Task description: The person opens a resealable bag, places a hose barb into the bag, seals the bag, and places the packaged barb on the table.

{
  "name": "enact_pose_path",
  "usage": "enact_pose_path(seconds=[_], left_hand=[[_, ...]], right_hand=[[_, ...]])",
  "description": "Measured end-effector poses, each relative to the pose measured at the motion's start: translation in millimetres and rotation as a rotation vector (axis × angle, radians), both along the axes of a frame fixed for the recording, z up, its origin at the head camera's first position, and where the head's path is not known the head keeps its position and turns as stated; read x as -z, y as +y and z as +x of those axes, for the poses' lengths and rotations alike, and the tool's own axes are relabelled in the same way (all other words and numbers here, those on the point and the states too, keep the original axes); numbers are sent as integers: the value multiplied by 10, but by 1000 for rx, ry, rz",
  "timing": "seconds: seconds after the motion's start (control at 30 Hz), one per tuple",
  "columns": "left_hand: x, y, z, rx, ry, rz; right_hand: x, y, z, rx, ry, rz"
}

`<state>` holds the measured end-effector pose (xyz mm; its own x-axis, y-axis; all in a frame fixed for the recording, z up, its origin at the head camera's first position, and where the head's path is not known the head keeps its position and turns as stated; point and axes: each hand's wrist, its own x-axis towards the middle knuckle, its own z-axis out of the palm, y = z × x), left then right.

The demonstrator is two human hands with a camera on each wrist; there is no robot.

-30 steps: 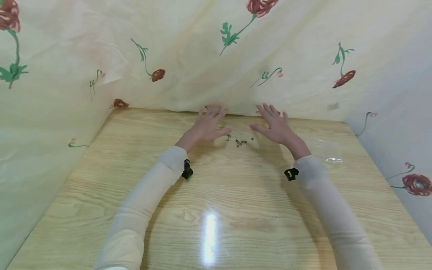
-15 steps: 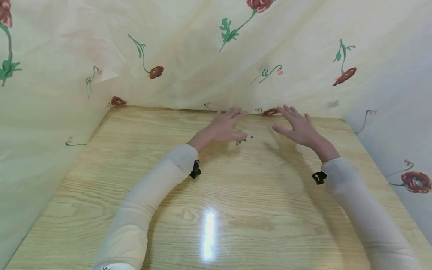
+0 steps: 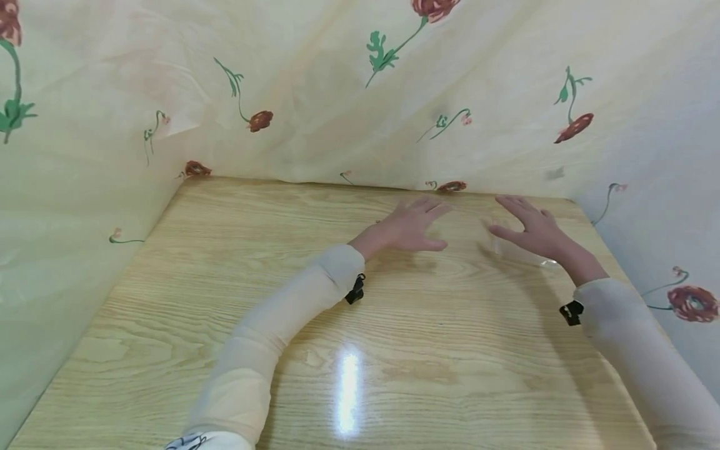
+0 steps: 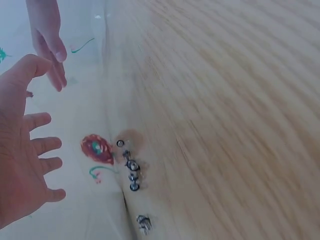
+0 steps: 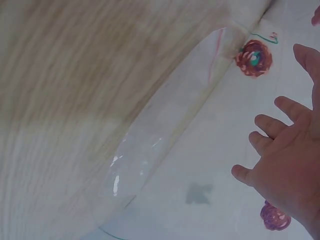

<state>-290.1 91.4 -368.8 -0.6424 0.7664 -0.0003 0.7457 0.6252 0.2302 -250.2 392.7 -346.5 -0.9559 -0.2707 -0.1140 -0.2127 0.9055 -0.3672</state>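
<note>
My left hand [image 3: 413, 228] is held over the back part of the wooden table, fingers spread and holding nothing. Several small shiny metal pieces [image 4: 133, 166], ring-like or nut-like, lie on the tabletop in the left wrist view; their exact kind is too small to tell. In the head view the left hand and wrist hide most of them. To the right, my right hand [image 3: 531, 231] is also spread and holds nothing. Beneath it lies a clear plastic bag [image 5: 160, 120] with a pinkish line along one end, partly covered by the hand in the head view.
The wood-grain table [image 3: 394, 350] reaches back to a pale flowered cloth [image 3: 315, 125], which hangs behind it and along both sides. A bright light reflection [image 3: 349, 390] shows on the front of the tabletop. Black camera mounts [image 3: 355, 290] sit at both wrists.
Both hands have moved to the right, the right hand now over the plastic bag. The left hand has passed over the metal pieces and now covers most of them in the head view.
</note>
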Motion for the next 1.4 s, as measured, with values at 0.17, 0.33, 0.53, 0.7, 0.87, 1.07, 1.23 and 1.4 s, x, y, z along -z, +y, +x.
enact_pose_path(seconds=[0.17, 0.33, 0.53, 0.7, 0.87, 1.07, 1.23, 1.4], left_hand=[[-6, 165, -10, 27, 41, -43], [2, 278, -33, 49, 49, -40], [21, 398, -64, 46, 33, -41], [50, 481, -78, 45, 18, -34], [72, 541, -69, 55, -6, -24], [84, 603, -54, 60, -1, -46], [89, 627, -46, 59, 17, -57], [116, 652, -54, 64, 19, -39]], right_hand=[[49, 95, 65, 11, -53, 64], [94, 119, 117, 35, -77, 98], [175, 151, 113, 20, -69, 112], [226, 133, 97, -5, -92, 119], [265, 95, 101, -27, -88, 130], [293, 89, 119, -48, -52, 134], [310, 80, 147, -53, -22, 117], [337, 59, 177, -96, 32, 69]])
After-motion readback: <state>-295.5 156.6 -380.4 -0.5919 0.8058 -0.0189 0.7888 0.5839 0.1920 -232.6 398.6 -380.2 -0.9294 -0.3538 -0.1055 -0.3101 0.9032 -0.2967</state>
